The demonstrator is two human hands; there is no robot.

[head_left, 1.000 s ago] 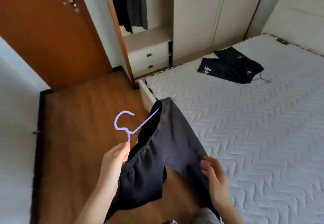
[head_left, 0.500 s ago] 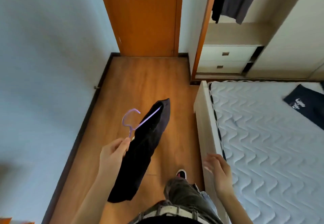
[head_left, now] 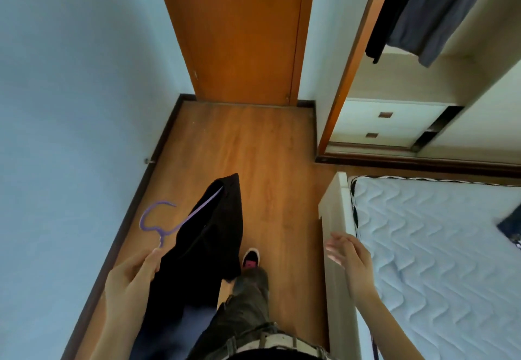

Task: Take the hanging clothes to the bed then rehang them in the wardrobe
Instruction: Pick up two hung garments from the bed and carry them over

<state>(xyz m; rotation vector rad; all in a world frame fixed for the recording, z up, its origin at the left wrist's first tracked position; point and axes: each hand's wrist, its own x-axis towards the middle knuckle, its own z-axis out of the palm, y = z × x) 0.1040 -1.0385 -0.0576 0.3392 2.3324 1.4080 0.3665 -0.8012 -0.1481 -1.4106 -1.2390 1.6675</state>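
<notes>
Grip: left hand [head_left: 132, 280] pinches the purple hanger [head_left: 158, 224] by its thin stem, black garment [head_left: 208, 241] draped on it above the floor [head_left: 267, 162] beside the bed [head_left: 437, 261]; right hand [head_left: 349, 255] empty, fingers loosely spread over the bed's edge. Garment looks light and soft, likely to slide off the tilted bar, so grip at the hook's base and steady the cloth with the free hand. Wardrobe [head_left: 394, 122] open ahead, dark clothes [head_left: 417, 12] hanging inside.

Home bedroom: bed [head_left: 439, 246], open wardrobe [head_left: 394, 122], hanging clothes [head_left: 417, 9].

Blue walls [head_left: 70, 77], wooden floor [head_left: 267, 162], orange door [head_left: 239, 35]
</notes>
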